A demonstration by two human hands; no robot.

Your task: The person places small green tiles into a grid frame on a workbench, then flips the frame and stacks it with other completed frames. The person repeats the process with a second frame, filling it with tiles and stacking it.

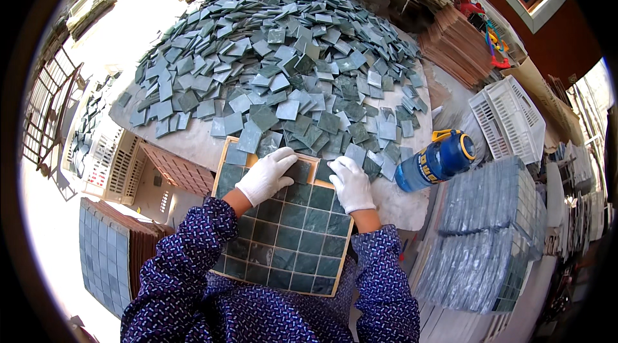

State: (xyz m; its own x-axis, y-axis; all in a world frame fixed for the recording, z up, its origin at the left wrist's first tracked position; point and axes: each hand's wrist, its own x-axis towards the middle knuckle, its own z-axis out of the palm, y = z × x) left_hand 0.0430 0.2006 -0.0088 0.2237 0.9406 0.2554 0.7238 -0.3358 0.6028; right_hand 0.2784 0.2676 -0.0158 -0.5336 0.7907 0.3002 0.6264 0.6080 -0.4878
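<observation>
A shallow wooden frame (348,250) leans against my lap and the table edge, with rows of square dark green stone tiles (293,215) laid in it. My left hand (267,176), in a white glove, is over its upper row, with fingers and thumb closed about a dark green tile (299,172). At the frame's upper right corner is my gloved right hand (352,185). Its fingers are bent, with the tips against another tile (324,170). Bare orange-brown backing shows beside these tiles. A bluish tile (236,155) lies at the upper left corner.
A large heap of loose stone tiles (277,66) covers much of the table (412,204). A blue bottle (432,164) stands at the right, near a white plastic crate (508,118) and plastic-wrapped tile stacks (479,233). Tile sheets (106,253) stand at the lower left.
</observation>
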